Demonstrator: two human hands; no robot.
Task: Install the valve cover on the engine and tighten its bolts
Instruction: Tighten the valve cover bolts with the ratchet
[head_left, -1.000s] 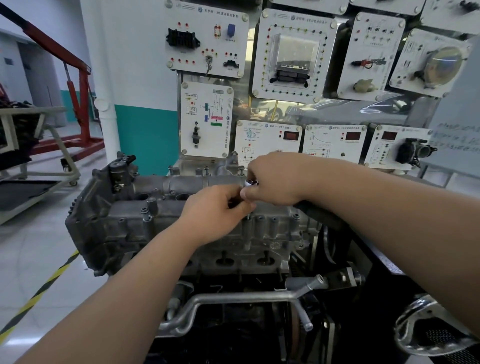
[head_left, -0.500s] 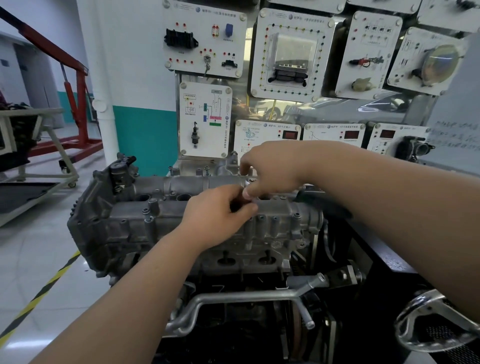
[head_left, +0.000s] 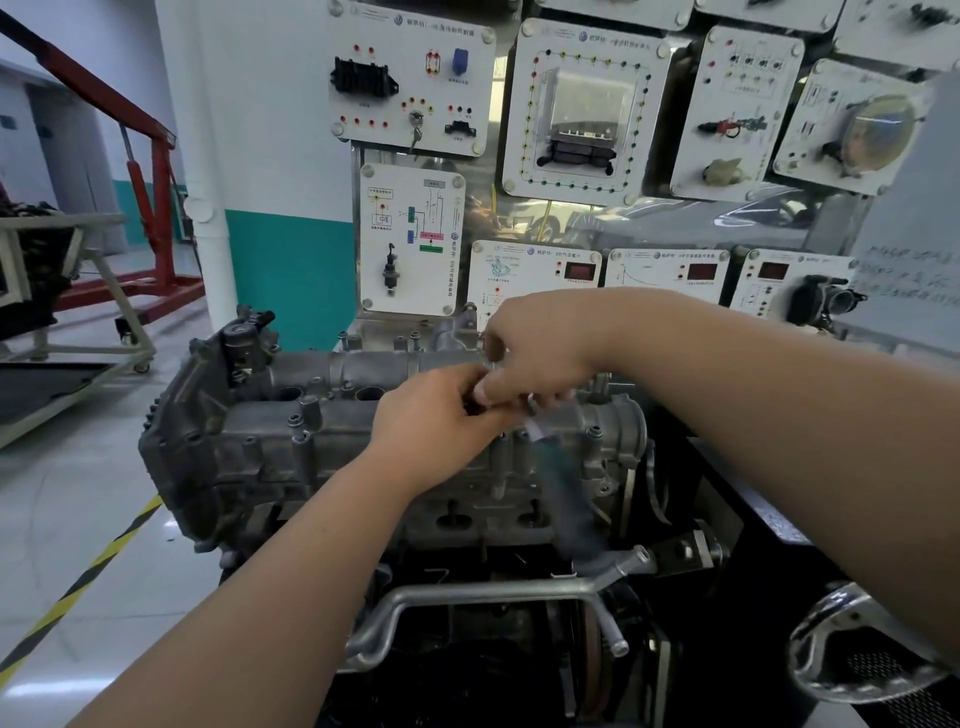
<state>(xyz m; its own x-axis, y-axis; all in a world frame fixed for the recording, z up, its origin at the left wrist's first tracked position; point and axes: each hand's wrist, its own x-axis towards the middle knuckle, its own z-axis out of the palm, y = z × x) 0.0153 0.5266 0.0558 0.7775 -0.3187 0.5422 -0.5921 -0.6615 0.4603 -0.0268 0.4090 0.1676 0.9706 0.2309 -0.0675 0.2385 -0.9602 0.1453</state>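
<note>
Head view, engine stand in a workshop. The grey cast-metal valve cover (head_left: 395, 441) sits on top of the dark engine (head_left: 208, 467), at the centre of the frame, running from centre left to centre right. Small dark bolts (head_left: 296, 420) stand in bosses along its near edge and also along its far edge.

Both hands meet over the right half of the cover. The left hand (head_left: 441, 415) enters from the lower left; its fingers are curled and its thumb lies against the index finger, pinching at the point where the two hands touch. The right hand (head_left: 540, 353) enters from the right edge, knuckles up, with its fingers (head_left: 498, 389) bent down and closed together on the silvery head of a motion-blurred tool with a dark green handle (head_left: 566, 499). The handle hangs down and to the right across the front face of the engine. How much of the tool each hand holds is hidden by the fingers.

Lower centre: a bent silver metal pipe (head_left: 467, 592). Upper right: white training panels carrying electrical parts (head_left: 587, 114). Upper left: a red steel engine hoist (head_left: 150, 156). Lower left: a yellow-and-black floor stripe (head_left: 78, 587).
</note>
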